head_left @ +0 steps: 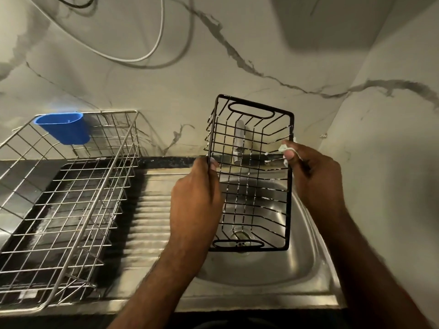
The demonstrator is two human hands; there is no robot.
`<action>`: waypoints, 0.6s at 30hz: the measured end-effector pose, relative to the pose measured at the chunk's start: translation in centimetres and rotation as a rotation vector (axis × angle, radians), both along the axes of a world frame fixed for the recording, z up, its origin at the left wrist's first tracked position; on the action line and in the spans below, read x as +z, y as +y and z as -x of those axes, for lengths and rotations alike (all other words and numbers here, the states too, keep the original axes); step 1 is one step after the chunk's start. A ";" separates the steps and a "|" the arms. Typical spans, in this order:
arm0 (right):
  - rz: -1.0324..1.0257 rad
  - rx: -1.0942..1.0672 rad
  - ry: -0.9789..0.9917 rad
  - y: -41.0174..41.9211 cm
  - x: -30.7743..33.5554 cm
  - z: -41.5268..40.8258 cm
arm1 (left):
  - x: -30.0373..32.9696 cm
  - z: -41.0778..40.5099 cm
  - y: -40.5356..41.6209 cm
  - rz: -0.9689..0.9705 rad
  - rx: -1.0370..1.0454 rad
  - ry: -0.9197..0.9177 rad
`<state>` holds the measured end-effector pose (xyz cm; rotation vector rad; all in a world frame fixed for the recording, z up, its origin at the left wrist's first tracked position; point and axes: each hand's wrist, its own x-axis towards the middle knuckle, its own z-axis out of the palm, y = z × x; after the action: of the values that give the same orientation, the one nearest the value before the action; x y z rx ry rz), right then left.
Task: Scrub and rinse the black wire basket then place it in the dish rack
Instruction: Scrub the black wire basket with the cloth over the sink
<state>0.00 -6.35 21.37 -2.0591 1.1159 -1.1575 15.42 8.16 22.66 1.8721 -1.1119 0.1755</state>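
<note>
I hold a black wire basket point(251, 176) upright over the steel sink point(301, 262), its open side facing me. My left hand point(194, 195) grips the basket's left rim. At the right rim, my right hand point(313, 172) pinches a small pale soapy scrubber point(283, 148) against the wire. White foam dots the wires near that hand. The silver wire dish rack point(69, 198) stands on the counter at the left, with nothing on its grid.
A blue plastic cup holder point(64, 128) hangs on the rack's back edge. The tap point(238, 141) shows through the basket, against the marble wall. A ribbed steel drainboard point(149, 217) lies between rack and sink. The drain point(241, 236) is below the basket.
</note>
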 end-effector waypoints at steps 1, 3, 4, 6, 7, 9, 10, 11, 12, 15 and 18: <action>-0.014 0.017 -0.011 0.4 -0.1 -0.1 | 0.0 0.0 0.0 0.008 0.006 -0.005; -0.034 0.023 -0.028 1.2 -0.5 -0.2 | -0.1 -0.2 0.0 0.021 0.018 -0.016; -0.029 0.014 -0.035 1.7 -0.8 -0.3 | -0.2 -0.3 0.0 0.025 0.025 -0.015; -0.007 -0.022 -0.056 2.6 -1.5 -0.4 | -0.4 -0.4 -0.1 0.029 0.035 0.003; -0.008 -0.044 -0.065 2.9 -1.7 -0.5 | -0.4 -0.4 -0.1 0.030 0.038 0.009; -0.023 -0.077 -0.055 3.4 -1.8 -0.6 | -0.5 -0.4 0.0 0.034 0.041 -0.007; -0.027 -0.089 -0.037 3.5 -1.8 -0.6 | -0.5 -0.3 0.0 0.036 0.044 -0.024; -0.029 -0.097 -0.022 3.7 -1.6 -0.6 | -0.5 -0.2 0.0 0.038 0.048 -0.038; -0.030 -0.100 -0.010 3.8 -1.5 -0.5 | -0.6 -0.2 0.0 0.037 0.054 -0.048; -0.029 -0.093 0.092 4.2 -1.7 -0.4 | -0.8 -0.2 -0.1 0.016 0.079 -0.055; -0.081 -0.074 0.086 4.9 -2.7 -0.4 | -1.0 -0.5 -0.1 0.021 0.103 -0.026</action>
<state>0.43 -1.49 18.70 -2.0376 1.2695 -1.0489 15.97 8.05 21.67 1.9142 -1.0281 0.2701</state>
